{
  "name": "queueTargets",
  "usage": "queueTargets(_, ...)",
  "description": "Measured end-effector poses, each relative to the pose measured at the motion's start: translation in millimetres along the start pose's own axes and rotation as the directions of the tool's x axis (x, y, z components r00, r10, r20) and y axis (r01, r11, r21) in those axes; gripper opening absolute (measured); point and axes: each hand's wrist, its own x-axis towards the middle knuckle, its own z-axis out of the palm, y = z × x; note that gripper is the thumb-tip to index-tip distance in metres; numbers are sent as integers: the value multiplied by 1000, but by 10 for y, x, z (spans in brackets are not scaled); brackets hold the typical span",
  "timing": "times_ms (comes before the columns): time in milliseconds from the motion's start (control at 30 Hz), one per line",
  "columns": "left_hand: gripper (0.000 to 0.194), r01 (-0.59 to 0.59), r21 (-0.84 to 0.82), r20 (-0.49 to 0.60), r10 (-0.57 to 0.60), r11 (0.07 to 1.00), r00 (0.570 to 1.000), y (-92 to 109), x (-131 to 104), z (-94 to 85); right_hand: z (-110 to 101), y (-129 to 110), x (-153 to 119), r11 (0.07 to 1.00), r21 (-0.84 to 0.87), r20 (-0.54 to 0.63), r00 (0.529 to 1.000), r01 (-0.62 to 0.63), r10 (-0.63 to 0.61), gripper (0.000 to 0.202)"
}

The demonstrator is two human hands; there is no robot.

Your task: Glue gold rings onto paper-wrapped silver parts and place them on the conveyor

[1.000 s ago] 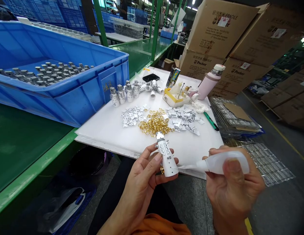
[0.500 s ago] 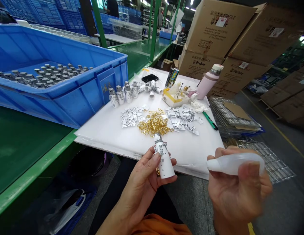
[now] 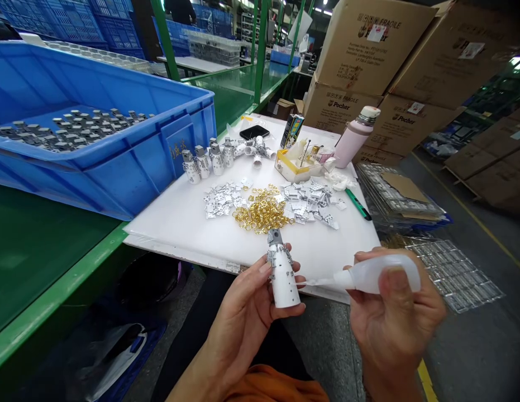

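My left hand (image 3: pixel 253 298) is closed around a white cone-shaped part (image 3: pixel 285 282) with a grey block on top, held just off the table's front edge. To its right, my right hand (image 3: pixel 396 312) grips a translucent squeeze bottle (image 3: pixel 377 274). The bottle's thin nozzle points left and ends beside the cone's right side; whether it touches is unclear. Beyond the cone lie a heap of gold rings (image 3: pixel 262 211) and piles of small white pieces (image 3: pixel 223 200) (image 3: pixel 312 202) on the white table (image 3: pixel 192 231).
A blue bin (image 3: pixel 159 151) of grey blocks stands at left, beside several upright cones (image 3: pixel 216 159). Farther back are a phone (image 3: pixel 254 132), a yellow-edged tray (image 3: pixel 295 173), a can (image 3: pixel 292 131) and a pink bottle (image 3: pixel 354 139). A green cutter (image 3: pixel 358 204) lies at right.
My right hand has moved left with the bottle, and its nozzle now shows beside the cone. The cone has turned in my left hand.
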Motion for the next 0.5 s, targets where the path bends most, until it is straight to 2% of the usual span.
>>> queueTargets(267,35,4,8,-9,-4,1000,1000,10,-4,17,2,4,-2,998,-59,2,1000,29,-29,20)
queueTargets(500,36,-4,1,-18,4,1000,1000,8,-26,10,-7,1,0,1000,-10,-32,999,16,-16,22)
